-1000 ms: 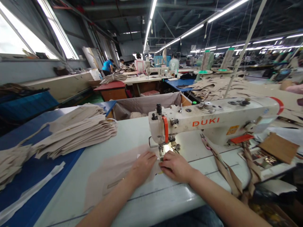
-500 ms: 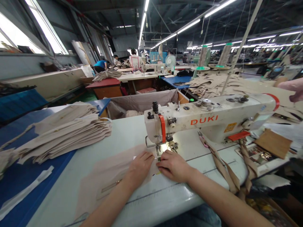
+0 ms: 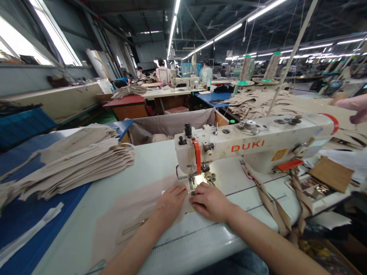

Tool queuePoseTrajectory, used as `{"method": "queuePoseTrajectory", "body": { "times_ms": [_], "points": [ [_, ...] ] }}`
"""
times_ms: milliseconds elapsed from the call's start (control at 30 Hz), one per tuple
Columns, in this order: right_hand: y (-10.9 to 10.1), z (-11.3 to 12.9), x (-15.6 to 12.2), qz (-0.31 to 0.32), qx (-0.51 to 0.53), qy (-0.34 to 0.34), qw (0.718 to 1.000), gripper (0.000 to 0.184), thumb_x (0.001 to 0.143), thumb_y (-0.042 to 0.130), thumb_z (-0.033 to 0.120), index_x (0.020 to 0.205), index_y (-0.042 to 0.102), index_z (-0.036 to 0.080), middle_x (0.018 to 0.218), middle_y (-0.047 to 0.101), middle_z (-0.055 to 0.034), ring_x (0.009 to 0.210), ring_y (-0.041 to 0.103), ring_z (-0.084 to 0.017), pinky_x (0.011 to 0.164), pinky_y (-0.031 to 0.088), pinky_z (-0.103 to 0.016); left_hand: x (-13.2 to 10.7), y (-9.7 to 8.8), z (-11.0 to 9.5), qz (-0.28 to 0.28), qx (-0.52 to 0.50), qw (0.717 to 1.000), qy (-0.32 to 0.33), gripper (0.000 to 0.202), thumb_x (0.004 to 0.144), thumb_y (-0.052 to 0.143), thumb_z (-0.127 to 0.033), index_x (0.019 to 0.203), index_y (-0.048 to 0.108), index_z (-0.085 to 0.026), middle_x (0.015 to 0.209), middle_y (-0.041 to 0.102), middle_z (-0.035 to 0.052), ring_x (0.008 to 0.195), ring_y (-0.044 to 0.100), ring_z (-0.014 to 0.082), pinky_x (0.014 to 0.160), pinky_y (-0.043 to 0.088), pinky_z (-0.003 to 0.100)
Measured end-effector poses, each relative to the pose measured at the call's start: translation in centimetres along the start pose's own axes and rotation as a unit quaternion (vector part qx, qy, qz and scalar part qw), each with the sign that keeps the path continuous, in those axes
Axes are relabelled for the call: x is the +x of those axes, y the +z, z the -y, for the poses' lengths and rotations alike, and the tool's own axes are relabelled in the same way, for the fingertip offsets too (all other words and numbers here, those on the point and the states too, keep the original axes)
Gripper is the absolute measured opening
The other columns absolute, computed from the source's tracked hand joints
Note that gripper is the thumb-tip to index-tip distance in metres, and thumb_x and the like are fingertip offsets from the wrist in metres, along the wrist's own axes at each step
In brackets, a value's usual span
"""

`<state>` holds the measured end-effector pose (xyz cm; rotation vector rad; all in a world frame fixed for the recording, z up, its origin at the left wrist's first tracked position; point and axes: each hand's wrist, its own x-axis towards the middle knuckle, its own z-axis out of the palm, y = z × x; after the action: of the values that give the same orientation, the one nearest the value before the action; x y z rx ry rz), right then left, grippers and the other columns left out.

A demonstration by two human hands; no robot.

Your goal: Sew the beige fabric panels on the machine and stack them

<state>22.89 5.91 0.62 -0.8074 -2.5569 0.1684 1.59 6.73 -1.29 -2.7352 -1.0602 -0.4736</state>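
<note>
A thin, pale pinkish-beige fabric piece point(image 3: 114, 217) lies on the sewing machine table, with a narrow zipper slot point(image 3: 134, 226) showing beside my left forearm. My left hand point(image 3: 172, 202) rests on its right part, fingers laid out towards the presser foot. Close by, my right hand point(image 3: 210, 202) has its fingers curled, the tips at the fabric's right edge just in front of the needle area; the exact contact is hidden under the fingers. The white sewing machine point(image 3: 246, 141) stands right behind both hands, its lamp lighting the needle plate.
Stacked beige fabric panels point(image 3: 83, 164) lie at left on a blue surface, near a white strip point(image 3: 31, 233). Small scissors point(image 3: 246, 169) and beige straps point(image 3: 272, 206) lie right of the hands, beside a tray of metal parts point(image 3: 318, 188). A lined bin point(image 3: 172, 122) stands behind.
Both hands stay in almost the same place at the machine, and the fabric has hardly moved. In the far left background, a person in blue has bent lower.
</note>
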Motion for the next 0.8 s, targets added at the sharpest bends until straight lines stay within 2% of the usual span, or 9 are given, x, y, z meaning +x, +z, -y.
{"method": "queuePoseTrajectory", "body": {
  "times_ms": [133,300,467,633,800],
  "points": [
    [0.2,-0.1,0.2,-0.011,-0.016,0.026,0.999,0.013,0.092,0.055,0.018,0.091,0.068,0.019,0.081,0.063,-0.0047,0.082,0.053,-0.020,0.079,0.042,-0.032,-0.1,-0.1,0.0,0.004,0.007,1.000,0.009,0.035,0.089,0.040,-0.005,0.111,0.065,-0.016,0.112,0.069,0.0096,0.107,0.061,0.0224,0.095,0.050,0.038],
    [0.2,-0.1,0.6,-0.011,-0.046,0.072,0.996,0.015,0.091,0.058,0.019,0.101,0.067,0.018,0.087,0.062,-0.0062,0.087,0.052,-0.021,0.083,0.043,-0.033,-0.1,-0.4,-0.2,0.013,0.005,1.000,0.004,0.039,0.088,0.039,-0.004,0.114,0.065,-0.016,0.114,0.070,0.0091,0.109,0.061,0.0210,0.099,0.048,0.036],
    [0.1,0.0,0.8,0.010,-0.060,0.076,0.995,0.015,0.092,0.057,0.019,0.102,0.067,0.018,0.088,0.062,-0.0060,0.088,0.051,-0.021,0.083,0.043,-0.033,-0.6,-0.6,-0.3,0.015,-0.014,1.000,-0.013,0.040,0.090,0.038,-0.005,0.116,0.066,-0.015,0.118,0.070,0.0104,0.115,0.061,0.0199,0.102,0.048,0.036],
    [0.0,0.2,0.9,0.010,-0.067,0.068,0.995,0.012,0.092,0.057,0.019,0.098,0.068,0.017,0.086,0.062,-0.0059,0.087,0.052,-0.021,0.082,0.042,-0.032,-1.6,-1.0,-1.0,-0.001,-0.047,0.997,-0.058,0.037,0.096,0.039,-0.018,0.126,0.061,-0.018,0.127,0.066,0.0094,0.119,0.058,0.0191,0.104,0.047,0.037],
    [-0.2,0.4,0.7,0.013,-0.075,0.062,0.995,0.014,0.094,0.055,0.017,0.090,0.068,0.017,0.082,0.062,-0.0051,0.084,0.052,-0.020,0.080,0.042,-0.030,-1.9,-0.7,-1.7,0.014,-0.044,0.997,-0.053,0.038,0.096,0.042,-0.021,0.129,0.059,-0.016,0.129,0.065,0.0113,0.120,0.059,0.0208,0.104,0.047,0.039]
  ]
}}
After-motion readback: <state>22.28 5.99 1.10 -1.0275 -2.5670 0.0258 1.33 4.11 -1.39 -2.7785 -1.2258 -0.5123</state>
